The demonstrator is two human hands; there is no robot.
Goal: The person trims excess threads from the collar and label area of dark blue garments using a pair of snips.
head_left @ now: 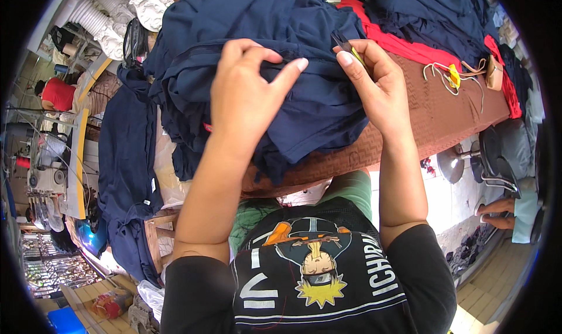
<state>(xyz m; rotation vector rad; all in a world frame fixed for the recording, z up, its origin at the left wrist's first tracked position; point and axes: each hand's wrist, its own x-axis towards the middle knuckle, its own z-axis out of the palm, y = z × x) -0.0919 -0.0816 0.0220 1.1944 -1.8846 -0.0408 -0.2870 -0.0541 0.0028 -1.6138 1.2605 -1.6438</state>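
A large heap of navy cloth (319, 120), apparently garments, lies in front of me on the table. My left hand (249, 79) rests over a fold near its middle, thumb and forefinger spread apart with cloth showing between them. Its other fingers are partly hidden behind the hand. Just to the right, my right hand (380, 79) is closed around small thread snips (357, 57) with yellow on the handle. Their dark tips point up and left, close to the cloth.
A brown patterned cover (436, 103) spreads over the table. At the right lie red cloth (404, 44), more navy cloth (433, 18) and a yellow item with cords (453, 76). Navy garments (126, 152) hang at the left, near sewing machines (50, 179). A person (58, 94) in red is far left.
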